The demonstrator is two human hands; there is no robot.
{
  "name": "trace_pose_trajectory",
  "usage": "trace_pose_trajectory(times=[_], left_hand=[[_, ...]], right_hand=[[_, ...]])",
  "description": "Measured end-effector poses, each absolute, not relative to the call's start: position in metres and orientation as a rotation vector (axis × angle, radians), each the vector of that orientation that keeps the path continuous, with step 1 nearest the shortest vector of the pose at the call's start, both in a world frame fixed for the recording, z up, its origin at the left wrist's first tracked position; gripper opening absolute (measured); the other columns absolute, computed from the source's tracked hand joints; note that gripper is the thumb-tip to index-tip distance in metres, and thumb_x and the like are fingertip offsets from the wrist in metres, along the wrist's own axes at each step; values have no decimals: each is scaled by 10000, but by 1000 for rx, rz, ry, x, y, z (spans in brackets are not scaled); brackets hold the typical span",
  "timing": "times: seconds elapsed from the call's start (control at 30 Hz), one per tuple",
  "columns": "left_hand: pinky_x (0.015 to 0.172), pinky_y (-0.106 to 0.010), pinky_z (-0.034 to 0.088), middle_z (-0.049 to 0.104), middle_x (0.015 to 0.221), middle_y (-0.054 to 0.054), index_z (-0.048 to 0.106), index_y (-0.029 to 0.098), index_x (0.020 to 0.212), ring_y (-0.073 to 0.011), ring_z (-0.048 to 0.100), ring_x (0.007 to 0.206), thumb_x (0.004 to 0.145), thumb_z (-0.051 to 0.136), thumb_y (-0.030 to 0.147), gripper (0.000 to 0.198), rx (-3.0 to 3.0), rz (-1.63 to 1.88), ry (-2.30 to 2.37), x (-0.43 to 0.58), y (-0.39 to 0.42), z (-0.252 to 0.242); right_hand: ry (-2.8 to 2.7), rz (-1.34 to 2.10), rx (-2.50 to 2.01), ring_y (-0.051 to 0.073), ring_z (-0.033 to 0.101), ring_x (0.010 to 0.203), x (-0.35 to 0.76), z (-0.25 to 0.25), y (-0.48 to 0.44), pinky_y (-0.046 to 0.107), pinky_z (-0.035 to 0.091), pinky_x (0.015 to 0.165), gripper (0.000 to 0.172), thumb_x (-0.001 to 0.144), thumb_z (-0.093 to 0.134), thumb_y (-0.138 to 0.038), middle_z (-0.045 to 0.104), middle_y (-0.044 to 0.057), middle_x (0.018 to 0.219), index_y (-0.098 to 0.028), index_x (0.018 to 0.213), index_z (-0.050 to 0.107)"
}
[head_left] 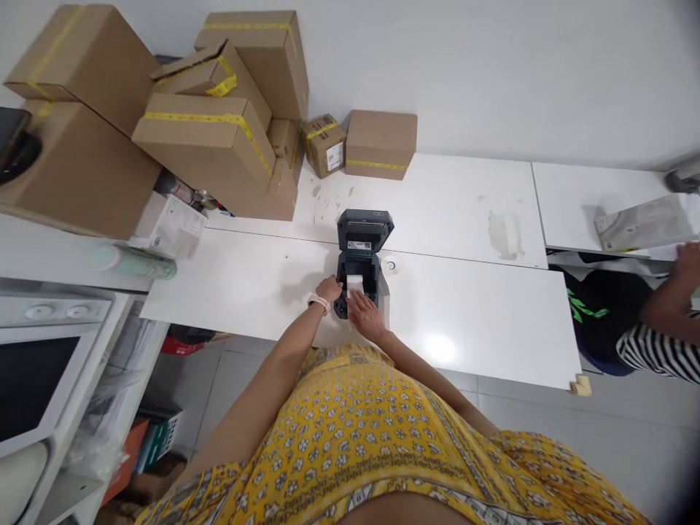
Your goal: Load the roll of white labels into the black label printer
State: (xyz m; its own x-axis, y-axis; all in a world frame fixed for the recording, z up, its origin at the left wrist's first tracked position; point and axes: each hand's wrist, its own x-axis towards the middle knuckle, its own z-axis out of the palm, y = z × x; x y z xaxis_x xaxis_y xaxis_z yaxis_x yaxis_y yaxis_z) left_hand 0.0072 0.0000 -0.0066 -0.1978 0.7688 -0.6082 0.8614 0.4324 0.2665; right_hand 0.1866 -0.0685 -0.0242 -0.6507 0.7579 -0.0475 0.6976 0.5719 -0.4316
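A dark grey label printer (pixel 358 257) stands on the white table with its lid raised. White paper (pixel 354 280) lies inside its open lower part. My right hand (pixel 365 313) reaches in from the front, its fingers extended flat over the paper. At the printer's left side, my left hand (pixel 329 289) has its fingers bent against the edge; whether they grip it is hard to tell. A white roll (pixel 390 265) sits just right of the printer, beside a pale strip.
Cardboard boxes (pixel 208 138) with yellow tape are stacked at the back left, near a green bottle (pixel 136 261). Two smaller boxes stand behind the printer. The white table (pixel 481 313) extends right, where another person's arm (pixel 672 299) and a plastic-wrapped package (pixel 645 222) show.
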Motion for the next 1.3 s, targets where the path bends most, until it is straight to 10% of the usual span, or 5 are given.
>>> trace_pose_trajectory(times=[1.0, 1.3], left_hand=[[892, -429, 458, 653, 1185, -226, 563, 163, 1162, -373, 611, 1145, 904, 497, 560, 479, 1151, 107, 2131, 24, -19, -14], [968, -401, 430, 557, 1342, -264, 435, 115, 1347, -375, 543, 1252, 657, 741, 675, 940, 926, 290, 2033, 36, -30, -20]], right_hand=[[-2856, 723, -874, 257, 196, 1495, 210, -34, -95, 457, 255, 1208, 652, 863, 626, -241, 237, 126, 1603, -162, 1474, 412], [-2831, 768, -865, 272, 173, 1501, 209, -46, -96, 481, 219, 1213, 685, 852, 642, -256, 212, 134, 1610, -170, 1485, 395]])
